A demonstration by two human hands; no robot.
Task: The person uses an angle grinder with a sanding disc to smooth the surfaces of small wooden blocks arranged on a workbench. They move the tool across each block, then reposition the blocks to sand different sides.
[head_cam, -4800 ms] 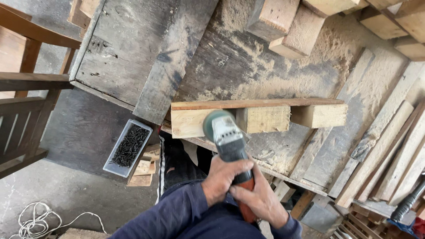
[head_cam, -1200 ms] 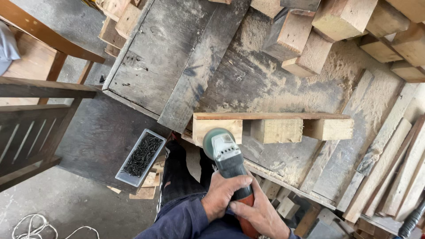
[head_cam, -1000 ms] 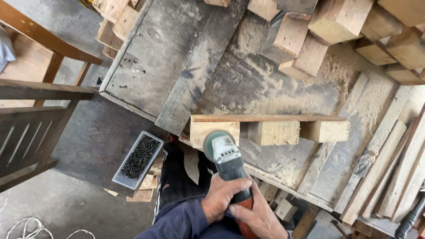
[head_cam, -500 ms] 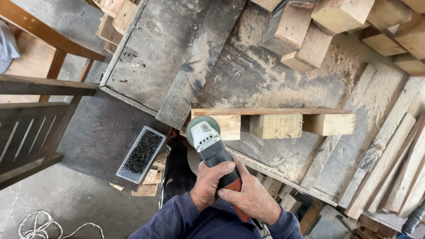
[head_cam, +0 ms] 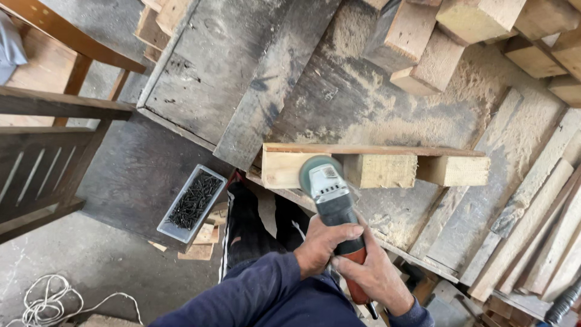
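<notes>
Just ahead of your grip: grinder (head_cam: pixel 330 197), both hands clamped on its body, left hand (head_cam: pixel 324 243) forward, right hand (head_cam: pixel 374 275) behind. Disc touches wood piece (head_cam: pixel 375 165) at its left block. Risk: unclamped piece shifts, disc kicks toward you.

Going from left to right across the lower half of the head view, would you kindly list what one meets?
White cord → tray of dark nails → left hand on the angle grinder → right hand → leaning wooden slats.
</notes>
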